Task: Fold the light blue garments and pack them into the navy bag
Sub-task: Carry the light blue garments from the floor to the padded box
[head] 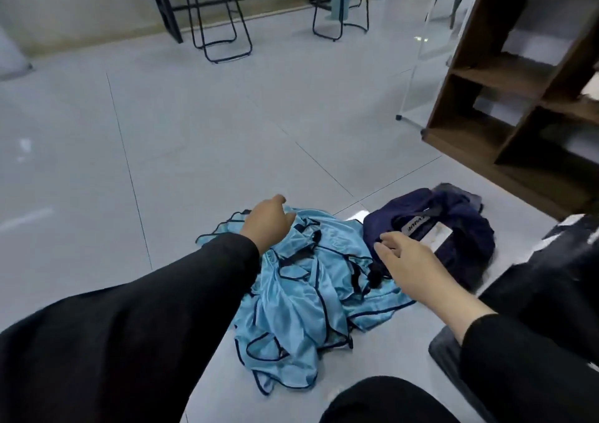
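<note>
L hand [267, 220] hovers over far edge of the garments [304, 296], fingers loosely curled, holding nothing; can't tell if it touches the cloth. R hand [406, 263] has relaxed, spread fingers at near rim of the bag [453, 225], fingertips at or just above the fabric, no pinch seen. Garments lie crumpled in a heap on the floor [194, 131], under and between both hands. Bag sits open just right of the heap, past R hand. Shelf [518, 75] well beyond bag; stools [223, 17] far off.
</note>
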